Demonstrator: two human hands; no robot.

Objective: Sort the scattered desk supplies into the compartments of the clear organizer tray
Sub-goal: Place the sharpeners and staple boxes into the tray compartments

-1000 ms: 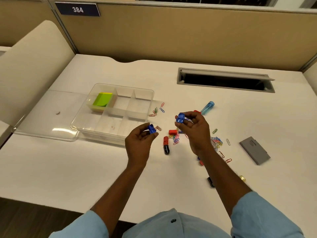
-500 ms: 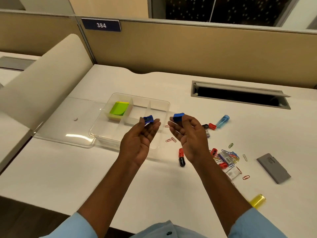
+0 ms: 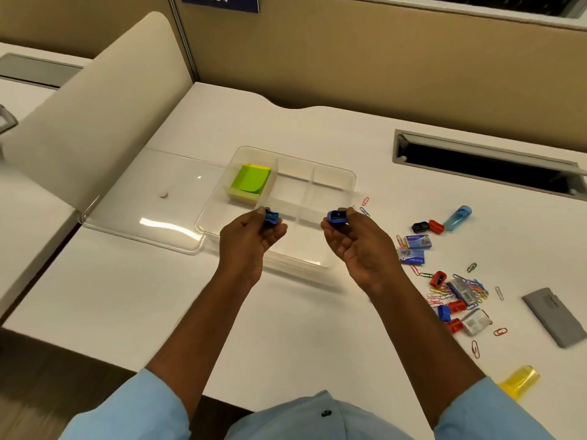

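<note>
Head view: one blue sharpener (image 3: 271, 216) is being pinched in the left hand (image 3: 247, 241), a second blue sharpener (image 3: 337, 216) in the right hand (image 3: 360, 247), both over the middle of the clear organizer tray (image 3: 349, 176), a low release into one shared compartment being advised.

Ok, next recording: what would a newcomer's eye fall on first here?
The left hand and right hand each pinch a blue sharpener over the clear tray. Bright green sticky notes sit in its far-left compartment, and colourful paper clips litter the desk on the right.
</note>
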